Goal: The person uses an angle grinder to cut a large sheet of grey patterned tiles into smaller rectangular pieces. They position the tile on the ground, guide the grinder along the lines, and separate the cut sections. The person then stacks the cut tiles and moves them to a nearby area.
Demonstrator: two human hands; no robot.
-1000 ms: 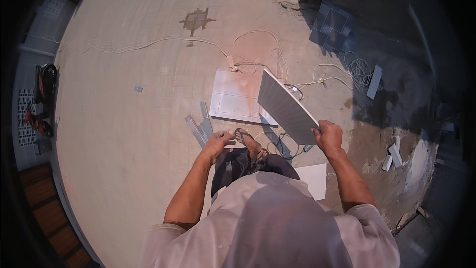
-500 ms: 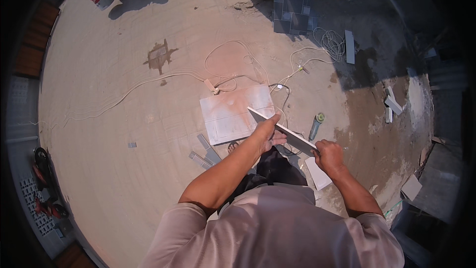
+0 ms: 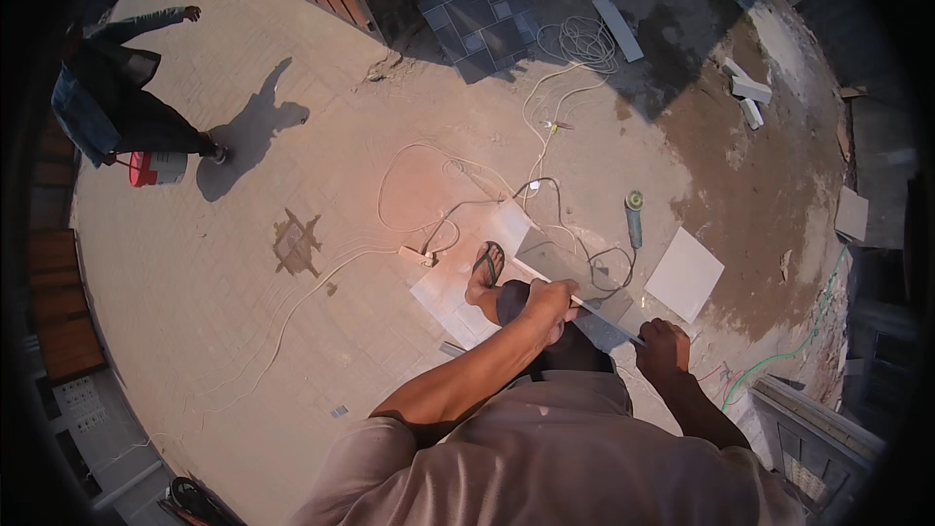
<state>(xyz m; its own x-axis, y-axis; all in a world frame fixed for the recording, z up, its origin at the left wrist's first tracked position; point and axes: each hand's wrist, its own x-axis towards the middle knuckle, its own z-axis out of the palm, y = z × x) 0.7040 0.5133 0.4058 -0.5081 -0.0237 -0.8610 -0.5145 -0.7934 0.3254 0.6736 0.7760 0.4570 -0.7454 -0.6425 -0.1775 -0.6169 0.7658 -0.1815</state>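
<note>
Both my hands hold a thin grey tile (image 3: 602, 325) with a pale edge, tilted in front of my body. My left hand (image 3: 551, 308) is closed around its upper edge near the middle. At the near right end, my right hand (image 3: 664, 345) grips the tile's corner. Below it, my sandalled foot (image 3: 487, 268) stands on a pale slab (image 3: 443, 294) dusted with reddish powder. An angle grinder (image 3: 635, 221) with a greenish disc lies on the ground to the right, its dark cord trailing. Beside it rests a square white tile (image 3: 685, 275).
A pale power strip (image 3: 417, 256) and looping cables lie ahead. Farther off are a coiled white cable (image 3: 577, 45) and a grey patterned panel (image 3: 479, 29). Offcuts (image 3: 748, 93) lie at the right. Another person (image 3: 117, 97) is at the far left beside a red-and-white bucket (image 3: 156, 169).
My view has turned and shifted right. My foot now stands on the slab, and the held tile has dropped lower and tilted differently. The other person has come nearer with the bucket.
</note>
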